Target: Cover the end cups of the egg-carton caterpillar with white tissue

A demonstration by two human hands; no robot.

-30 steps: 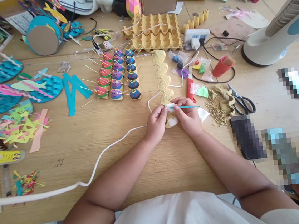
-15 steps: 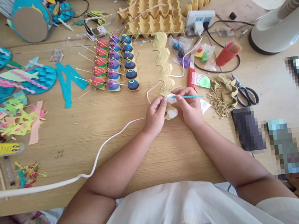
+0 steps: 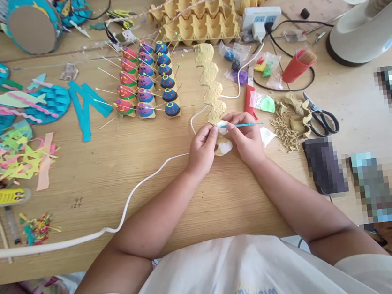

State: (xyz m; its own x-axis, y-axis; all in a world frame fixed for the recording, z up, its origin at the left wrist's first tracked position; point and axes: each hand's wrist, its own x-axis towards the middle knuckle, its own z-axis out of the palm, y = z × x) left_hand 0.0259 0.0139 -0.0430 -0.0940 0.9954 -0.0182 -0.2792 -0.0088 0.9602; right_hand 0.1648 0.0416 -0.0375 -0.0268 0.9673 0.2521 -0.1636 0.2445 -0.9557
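Observation:
A strip of egg-carton cups [image 3: 212,84] runs toward me down the middle of the table. Its nearest cups carry white clay [image 3: 225,147]. At the left side of the strip, my left hand [image 3: 201,151] pinches the edge of a cup between thumb and finger. My right hand [image 3: 246,136] is closed on a thin blue tool [image 3: 250,124], which lies level with its tip over the white clay. A white piece [image 3: 267,136] rests on the table just right of my right hand.
Painted cups with pins [image 3: 144,82] stand in rows at the left. Behind are egg trays [image 3: 198,17] and a power strip [image 3: 261,17]. Scissors [image 3: 323,120], a red-handled knife [image 3: 249,103] and a red cup [image 3: 298,65] lie or stand right. A white cable [image 3: 133,192] crosses the left.
The view has shifted slightly. My right hand and the blue tool have moved a little to the left over the white clay. My left hand keeps its hold on the strip.

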